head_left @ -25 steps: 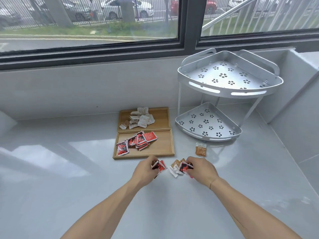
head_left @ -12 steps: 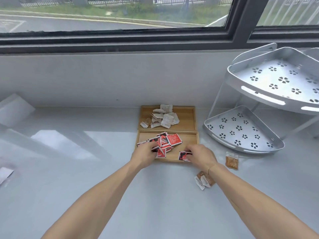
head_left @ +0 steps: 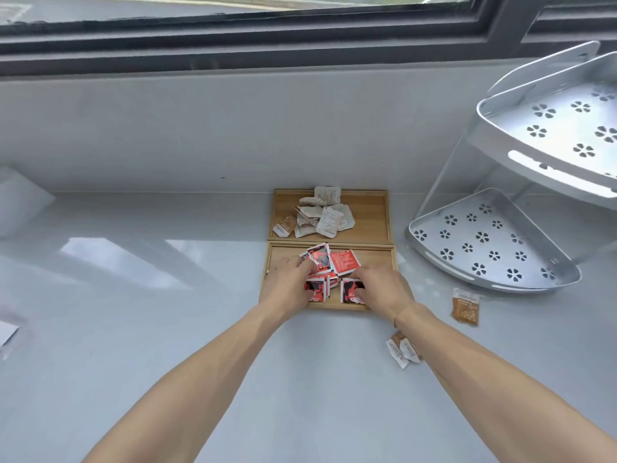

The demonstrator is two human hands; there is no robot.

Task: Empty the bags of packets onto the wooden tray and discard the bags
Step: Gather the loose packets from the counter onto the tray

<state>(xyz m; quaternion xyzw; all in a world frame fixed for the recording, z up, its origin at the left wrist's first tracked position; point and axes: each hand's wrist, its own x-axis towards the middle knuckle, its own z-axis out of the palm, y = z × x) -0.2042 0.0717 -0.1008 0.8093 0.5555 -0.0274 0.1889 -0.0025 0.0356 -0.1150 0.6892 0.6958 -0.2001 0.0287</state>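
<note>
Two wooden trays lie end to end against the wall. The far tray (head_left: 370, 212) carries a heap of white and brown packets (head_left: 317, 215). The near tray (head_left: 377, 257) carries a pile of red packets (head_left: 344, 260). Both hands are down in this near tray. My left hand (head_left: 288, 285) rests on the left of the pile with its fingers curled over red packets. My right hand (head_left: 384, 289) grips a red packet (head_left: 350, 292) at the tray's front. No bag shows in either hand.
On the grey counter lie a brown packet (head_left: 465, 307) and a pair of brown-white packets (head_left: 404, 350) to my right. A two-tier metal corner rack (head_left: 494, 248) stands at right. A white box (head_left: 20, 202) and a flat white piece (head_left: 6, 332) sit at the far left.
Both hands carried red packets from the counter forward into the near tray and lowered onto the pile. The view shifted left and closer.
</note>
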